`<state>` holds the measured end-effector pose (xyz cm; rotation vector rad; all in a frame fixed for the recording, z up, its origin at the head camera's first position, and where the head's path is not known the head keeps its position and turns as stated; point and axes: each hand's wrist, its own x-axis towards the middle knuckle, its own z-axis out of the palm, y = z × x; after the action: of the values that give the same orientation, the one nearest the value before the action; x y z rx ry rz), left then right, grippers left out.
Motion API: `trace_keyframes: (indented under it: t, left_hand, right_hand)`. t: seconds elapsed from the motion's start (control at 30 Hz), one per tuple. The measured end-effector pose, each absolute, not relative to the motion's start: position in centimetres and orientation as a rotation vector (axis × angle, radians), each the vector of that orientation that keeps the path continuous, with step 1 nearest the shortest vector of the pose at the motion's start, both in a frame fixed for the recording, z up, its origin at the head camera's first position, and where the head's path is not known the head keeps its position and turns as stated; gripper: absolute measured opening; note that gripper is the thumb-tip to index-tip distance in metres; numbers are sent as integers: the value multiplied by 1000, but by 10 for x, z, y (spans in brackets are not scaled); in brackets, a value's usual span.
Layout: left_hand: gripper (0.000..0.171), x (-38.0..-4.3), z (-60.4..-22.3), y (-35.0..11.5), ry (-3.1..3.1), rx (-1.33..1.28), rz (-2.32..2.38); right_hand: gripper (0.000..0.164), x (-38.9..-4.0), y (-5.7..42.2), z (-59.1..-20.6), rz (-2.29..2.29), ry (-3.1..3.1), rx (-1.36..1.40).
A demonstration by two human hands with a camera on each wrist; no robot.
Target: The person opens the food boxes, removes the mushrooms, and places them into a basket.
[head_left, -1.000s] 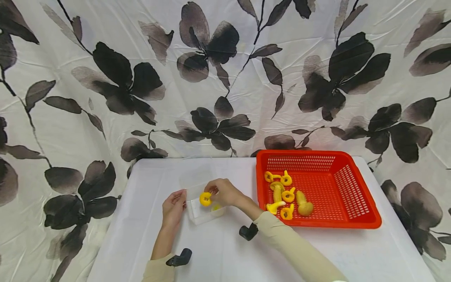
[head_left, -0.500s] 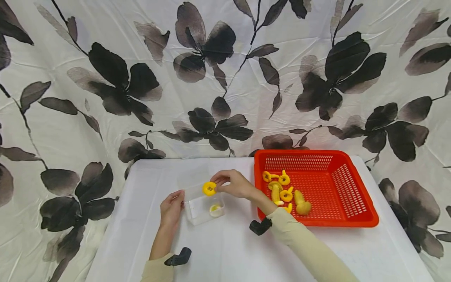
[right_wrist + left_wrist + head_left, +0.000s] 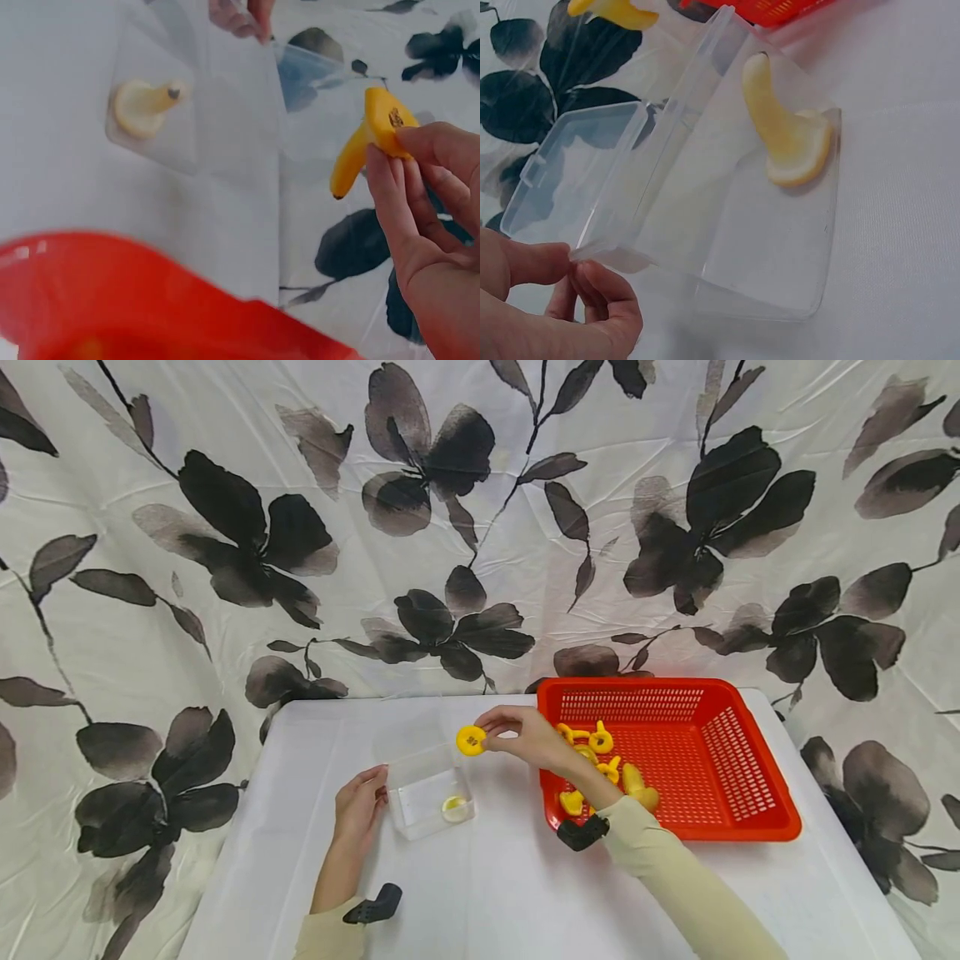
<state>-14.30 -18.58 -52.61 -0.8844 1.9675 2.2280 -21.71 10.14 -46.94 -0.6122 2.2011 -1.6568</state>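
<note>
My right hand (image 3: 528, 739) pinches a yellow toy mushroom (image 3: 471, 740) by its cap edge, thumb on one side and fingers on the other. Its round cap bears a small dark mark, and in the right wrist view its curved stem (image 3: 349, 165) points down. The pair hangs just beyond the right back corner of a clear plastic box (image 3: 420, 795). At the box's left side, my left hand (image 3: 358, 806) pinches the wall between thumb and fingers. Inside the box, a pale yellow mushroom (image 3: 784, 139) lies near one corner. The transparent lid (image 3: 577, 169) stands swung away from the box.
A red perforated basket (image 3: 697, 777) stands on the right of the white-clothed table (image 3: 480, 893). Several yellow and brownish toy mushrooms (image 3: 601, 739) lie in its left part, some hidden by my right forearm. A floral cloth (image 3: 465, 527) hangs behind the table.
My right hand has lifted the yellow mushroom from over the box and carried it back and to the right. The mushroom inside the box is now uncovered. The left hand keeps its grip.
</note>
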Motion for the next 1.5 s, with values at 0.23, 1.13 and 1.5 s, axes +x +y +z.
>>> trace_keyframes:
  t: [0.23, 1.13, 1.5]
  left_hand:
    - [40, -141, -527, -188, 2017, -856, 2182]
    - [38, -138, -531, -188, 2050, -788, 2211]
    - [38, -140, -534, -188, 2021, -779, 2272]
  right_hand:
    - [30, -220, 125, -470, -1754, 2175, -505]
    - [41, -225, 225, -476, -1797, 2281, -202]
    - [43, -227, 261, -492, -1699, 2397, -78]
